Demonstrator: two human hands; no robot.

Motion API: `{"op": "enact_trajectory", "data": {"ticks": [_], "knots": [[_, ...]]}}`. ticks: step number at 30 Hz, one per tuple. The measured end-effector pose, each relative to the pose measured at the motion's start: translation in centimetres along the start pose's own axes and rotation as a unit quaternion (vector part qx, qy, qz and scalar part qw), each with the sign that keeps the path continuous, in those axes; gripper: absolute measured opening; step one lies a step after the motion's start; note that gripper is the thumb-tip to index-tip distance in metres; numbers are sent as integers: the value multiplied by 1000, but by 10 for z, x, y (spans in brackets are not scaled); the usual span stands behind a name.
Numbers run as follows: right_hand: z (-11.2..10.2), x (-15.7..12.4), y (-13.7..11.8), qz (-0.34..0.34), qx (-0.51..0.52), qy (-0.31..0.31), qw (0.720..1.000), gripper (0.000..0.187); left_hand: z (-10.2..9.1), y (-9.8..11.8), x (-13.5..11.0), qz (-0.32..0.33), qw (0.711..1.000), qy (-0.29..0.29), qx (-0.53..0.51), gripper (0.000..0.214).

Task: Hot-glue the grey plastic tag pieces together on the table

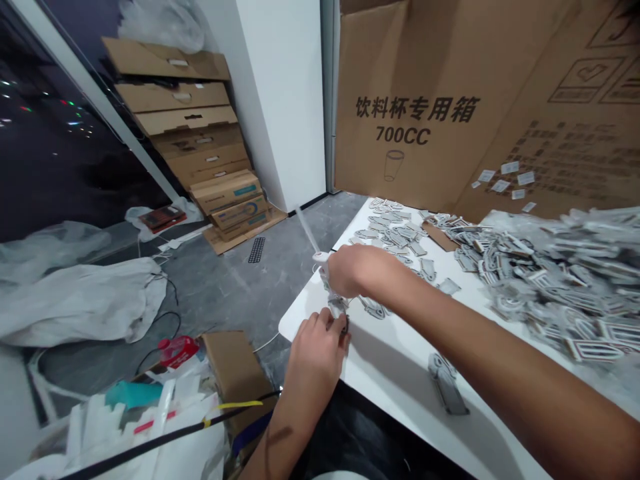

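Observation:
My right hand (347, 270) is wrapped round a white hot glue gun (321, 259) near the table's left corner. A long translucent glue stick (306, 228) pokes up out of its back end, and its nozzle points down, mostly hidden by my fingers. Under it, the fingers of my left hand (316, 345) are closed on a small grey plastic part (338, 308) at the tabletop. My fingers cover much of that part. A similar grey part (450, 387) lies alone on the white table (390, 373), below my right forearm.
Several grey parts (395, 233) are spread over the table's far side. A large heap of bagged parts (565, 280) covers the right. Behind stands a big cardboard box (425, 60). Cartons (190, 133) are stacked beside the pillar, and a bin of scraps (150, 427) sits at lower left.

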State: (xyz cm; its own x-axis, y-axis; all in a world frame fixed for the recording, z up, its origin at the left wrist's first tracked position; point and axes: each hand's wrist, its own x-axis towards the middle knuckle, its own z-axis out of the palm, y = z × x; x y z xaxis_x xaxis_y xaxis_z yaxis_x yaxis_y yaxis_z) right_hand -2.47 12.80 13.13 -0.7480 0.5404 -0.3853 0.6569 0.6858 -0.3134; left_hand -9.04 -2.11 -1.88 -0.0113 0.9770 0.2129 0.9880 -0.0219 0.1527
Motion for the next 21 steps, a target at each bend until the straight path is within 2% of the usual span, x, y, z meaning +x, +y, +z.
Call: {"op": "enact_trajectory", "data": {"ticks": [3,5,7,9,10,12,14,15,17,21], "knots": [[-14,-13,23,84,3,-73,994,16,-5,2,-1,2,1000,-5,9,25],[-15,-21,41,102,29,-102,989,23,-7,2,-1,5,1000,-5,9,23],[-10,-29,60,92,76,-56,991,26,-7,2,-1,7,1000,0,5,22],[-3,-35,76,78,176,78,978,28,-6,2,-1,10,1000,9,0,21],[1,-39,83,69,250,161,952,28,-6,2,-1,11,1000,14,-3,22],[6,-48,92,34,406,294,865,28,-6,3,-2,12,1000,24,-6,22],[9,-57,98,-14,513,366,776,28,-7,4,-2,11,999,32,-5,23],[10,-62,100,-36,538,391,746,29,-7,6,-2,10,999,33,-5,24],[11,-70,103,-60,556,428,710,31,-7,8,0,7,999,34,-6,24],[12,-76,111,-77,570,466,672,26,-6,9,11,-2,999,30,-26,24]]}}
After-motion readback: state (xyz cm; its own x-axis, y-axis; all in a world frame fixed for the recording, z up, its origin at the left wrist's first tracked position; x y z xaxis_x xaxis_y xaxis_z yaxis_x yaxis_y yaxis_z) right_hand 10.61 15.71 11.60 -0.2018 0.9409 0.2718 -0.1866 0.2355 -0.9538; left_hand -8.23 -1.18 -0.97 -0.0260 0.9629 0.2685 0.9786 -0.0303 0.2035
